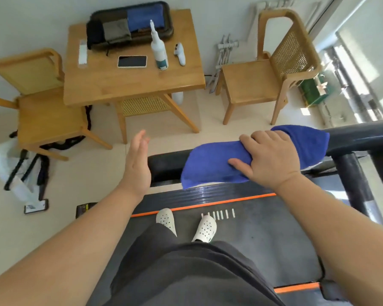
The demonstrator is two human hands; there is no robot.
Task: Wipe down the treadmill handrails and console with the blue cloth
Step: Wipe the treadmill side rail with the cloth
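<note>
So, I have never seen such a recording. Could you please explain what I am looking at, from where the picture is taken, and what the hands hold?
No robot here, only a person. The one picture comes from a camera worn on the head, looking forward and down. That is why you see the person's own arms, legs and white shoes standing on the treadmill belt.

The right hand grips a blue cloth laid over the treadmill's black front bar. The left hand is open in the air beside that bar and holds nothing.

Beyond, a wooden table carries a white spray bottle, a phone and a dark tray of folded cloths.
</note>
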